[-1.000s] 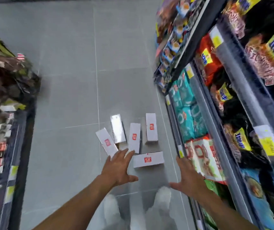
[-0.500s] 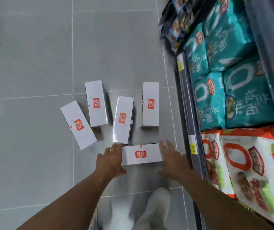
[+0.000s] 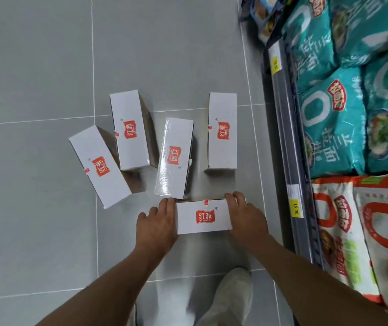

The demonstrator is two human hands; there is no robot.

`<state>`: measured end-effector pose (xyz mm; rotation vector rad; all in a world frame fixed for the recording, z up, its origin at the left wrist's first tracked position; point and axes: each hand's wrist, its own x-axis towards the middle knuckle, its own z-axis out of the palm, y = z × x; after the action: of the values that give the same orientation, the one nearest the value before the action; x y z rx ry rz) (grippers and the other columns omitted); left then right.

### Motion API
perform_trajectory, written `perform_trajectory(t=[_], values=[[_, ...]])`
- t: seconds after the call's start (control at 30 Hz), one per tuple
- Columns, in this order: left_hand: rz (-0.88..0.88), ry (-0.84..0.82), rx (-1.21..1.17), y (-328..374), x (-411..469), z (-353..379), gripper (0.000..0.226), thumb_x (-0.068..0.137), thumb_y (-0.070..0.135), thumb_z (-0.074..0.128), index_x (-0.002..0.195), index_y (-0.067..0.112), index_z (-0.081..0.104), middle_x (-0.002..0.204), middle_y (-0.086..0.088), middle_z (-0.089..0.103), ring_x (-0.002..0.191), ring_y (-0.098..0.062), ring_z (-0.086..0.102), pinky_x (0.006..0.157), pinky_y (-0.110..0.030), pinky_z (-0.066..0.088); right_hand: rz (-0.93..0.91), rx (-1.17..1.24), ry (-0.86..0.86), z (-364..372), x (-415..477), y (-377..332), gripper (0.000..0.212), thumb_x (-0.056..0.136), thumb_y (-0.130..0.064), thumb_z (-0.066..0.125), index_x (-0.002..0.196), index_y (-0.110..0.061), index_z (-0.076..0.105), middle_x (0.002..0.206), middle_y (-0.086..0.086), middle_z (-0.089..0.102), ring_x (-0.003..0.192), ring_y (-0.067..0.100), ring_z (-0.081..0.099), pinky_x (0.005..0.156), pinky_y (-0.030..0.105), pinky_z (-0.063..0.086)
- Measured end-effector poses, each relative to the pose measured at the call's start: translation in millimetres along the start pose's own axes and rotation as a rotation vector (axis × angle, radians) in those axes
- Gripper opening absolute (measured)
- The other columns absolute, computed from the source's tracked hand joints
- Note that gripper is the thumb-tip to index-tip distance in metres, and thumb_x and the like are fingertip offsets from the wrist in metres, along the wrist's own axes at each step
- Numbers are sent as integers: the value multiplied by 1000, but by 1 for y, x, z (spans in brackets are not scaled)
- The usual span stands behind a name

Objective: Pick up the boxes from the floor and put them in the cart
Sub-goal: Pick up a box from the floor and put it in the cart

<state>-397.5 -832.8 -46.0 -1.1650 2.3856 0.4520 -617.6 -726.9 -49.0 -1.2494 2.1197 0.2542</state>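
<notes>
Where half a second ago the hands were only arriving at the nearest box, the left hand [image 3: 156, 228] and the right hand [image 3: 247, 220] now press flat against its two short ends, with the nearest box [image 3: 203, 216] clamped between the palms. The fingers [image 3: 167, 203] of the left hand lie straight along the left end, and those of the right curl over the far right corner, so both hands are closed on the box, though it appears to rest on the floor [image 3: 47, 67] with no lift begun. The view has also dropped closer to the floor as the person bends. By my reading, the first pickup is secured and the lift comes next, with all five boxes yet to be moved.

Four more boxes lie just beyond: a glossy centre box [image 3: 174, 158] whose near end almost touches the held one, a right box [image 3: 222, 130] near the shelf, an upper-left box [image 3: 129, 130], and a tilted far-left box [image 3: 100, 167] lying close against it. The cart is nowhere in view. A shelf edge [image 3: 289, 161] with yellow price tags runs close along the right, stacked with teal bags [image 3: 329, 114] and red-and-white bags [image 3: 364, 231], which leaves the right elbow little room. A pale shoe [image 3: 233, 297] stands directly below the box.
</notes>
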Motion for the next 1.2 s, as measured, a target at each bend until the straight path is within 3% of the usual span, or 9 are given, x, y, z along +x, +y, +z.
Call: perform_trajectory(t=[0.17,0.37,0.5,0.63,0.73,0.87,0.97,1.07,1.2], values=[[54,0,-53,-2,-4,-4,80,72,50,86,135,22,44,120,-1,66,81,-21,69,71,-35,55,-20,-25,-4,-7,-7,2,91,80,-50,82,152,-28,31,150,3,46,111,23,66,94,39,57],[124,-30,-20,-11,-26,-64,82,72,55,84,137,23,44,123,1,65,86,-21,70,73,-33,55,-13,-25,-45,-54,-46,-10,96,78,-49,84,151,-29,25,148,2,41,113,20,63,92,38,55],[193,-17,-36,-20,-53,-143,86,68,57,84,137,27,42,125,4,63,99,-22,68,82,-33,57,-4,64,-21,-117,-89,-29,94,79,-52,82,150,-32,24,152,0,37,118,19,61,94,40,56],[286,17,-165,-41,-97,-245,92,59,52,90,134,19,48,122,-5,64,99,-24,67,78,-36,58,-2,201,33,-195,-151,-55,93,77,-50,83,149,-36,25,158,3,26,125,23,57,94,43,58],[348,29,-255,-58,-139,-330,93,65,56,78,141,24,35,133,-6,59,106,-27,65,78,-38,60,-14,277,61,-259,-207,-81,96,76,-49,84,151,-39,24,161,6,21,132,26,51,99,46,55],[396,45,-297,-79,-193,-437,82,67,52,77,137,33,38,128,11,53,103,-18,62,75,-36,57,-36,273,118,-351,-280,-120,99,73,-44,85,151,-42,24,149,3,31,129,26,52,95,42,56],[447,96,-317,-92,-235,-513,81,66,52,79,137,36,42,129,19,50,105,-11,60,82,-32,54,-29,210,168,-415,-332,-151,102,68,-45,80,153,-42,23,143,4,36,128,29,50,94,42,54],[493,140,-315,-106,-281,-581,87,64,57,77,140,35,41,133,20,48,111,-7,58,90,-28,50,-27,232,240,-470,-391,-182,100,63,-51,79,149,-44,28,138,3,42,125,29,52,96,41,51],[603,201,-337,-123,-334,-648,84,64,53,77,139,39,42,129,25,48,112,-3,56,94,-32,52,-28,343,345,-514,-473,-211,96,52,-67,72,138,-48,33,131,-3,47,123,24,53,98,43,50]])
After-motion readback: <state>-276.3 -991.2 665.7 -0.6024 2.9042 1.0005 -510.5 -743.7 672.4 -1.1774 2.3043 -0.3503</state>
